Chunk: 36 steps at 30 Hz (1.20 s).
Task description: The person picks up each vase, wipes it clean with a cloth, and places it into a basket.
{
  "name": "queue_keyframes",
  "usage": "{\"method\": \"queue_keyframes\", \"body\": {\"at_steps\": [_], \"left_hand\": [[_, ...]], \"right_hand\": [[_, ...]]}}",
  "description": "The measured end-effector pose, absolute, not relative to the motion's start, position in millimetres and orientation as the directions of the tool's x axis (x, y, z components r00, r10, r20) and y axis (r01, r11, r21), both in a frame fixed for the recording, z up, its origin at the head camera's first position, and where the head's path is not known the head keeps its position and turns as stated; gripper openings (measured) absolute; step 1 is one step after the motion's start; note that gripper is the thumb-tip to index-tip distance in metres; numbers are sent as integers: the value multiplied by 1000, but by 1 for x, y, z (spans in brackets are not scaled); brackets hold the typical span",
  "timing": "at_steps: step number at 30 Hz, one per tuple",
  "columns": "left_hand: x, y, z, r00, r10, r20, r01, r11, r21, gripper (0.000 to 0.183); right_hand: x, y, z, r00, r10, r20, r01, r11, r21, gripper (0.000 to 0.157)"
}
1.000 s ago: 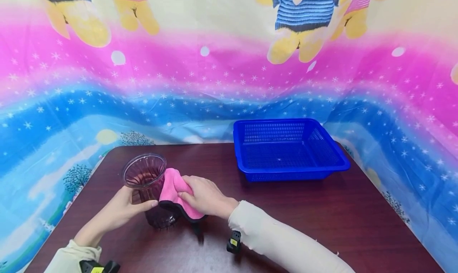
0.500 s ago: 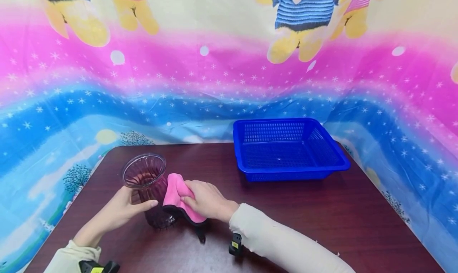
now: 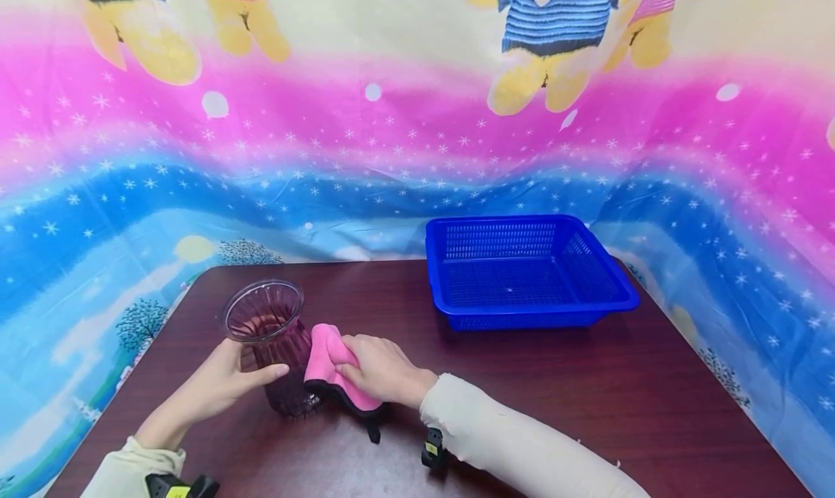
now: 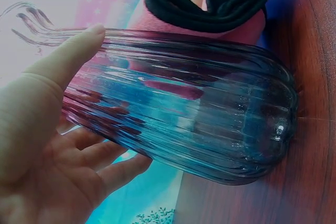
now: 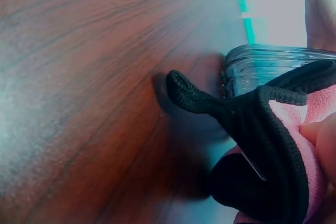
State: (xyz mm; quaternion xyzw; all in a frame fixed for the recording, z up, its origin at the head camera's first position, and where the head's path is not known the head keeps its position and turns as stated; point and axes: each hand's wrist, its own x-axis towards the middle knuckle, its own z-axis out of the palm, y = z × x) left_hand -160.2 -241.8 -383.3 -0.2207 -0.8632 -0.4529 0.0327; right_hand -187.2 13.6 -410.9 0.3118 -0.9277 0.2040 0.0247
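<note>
A ribbed purple glass vase [image 3: 288, 354] with a flared rim stands on the table at the left, tilted slightly in the head view. My left hand [image 3: 218, 380] holds it from the left, thumb across the near side and fingers curving round behind, as the left wrist view shows. Bunched in my right hand [image 3: 385, 369] is a pink cloth [image 3: 329, 358] with a black edge and a small black loop. The cloth lies close along the vase's right side. In the right wrist view the black edging [image 5: 281, 150] covers part of the vase [image 5: 262, 66].
At the back right of the dark wooden table [image 3: 522, 389] sits a blue plastic basket [image 3: 531, 311] with mesh sides. A printed curtain [image 3: 404, 135] hangs behind the table and along both sides. Small black devices [image 3: 433, 449] are strapped at the wrists.
My right hand has drawn the pink cloth a little down and to the right along the vase's side. The left hand and the vase have stayed in place.
</note>
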Motion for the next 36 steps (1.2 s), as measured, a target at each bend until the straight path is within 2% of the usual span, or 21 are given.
{"method": "queue_keyframes", "body": {"at_steps": [7, 23, 36], "left_hand": [[-161, -243, -384, -892, 358, 275, 430, 492, 757, 63], [-159, -241, -382, -916, 337, 219, 377, 531, 759, 62], [-160, -242, -381, -904, 356, 236, 397, 498, 771, 63]], "right_hand": [[-186, 14, -418, -813, -566, 136, -573, 741, -351, 21], [-186, 16, -430, -821, -562, 104, -560, 755, -342, 20], [-187, 17, -432, -831, -549, 90, -540, 759, -362, 23]]}}
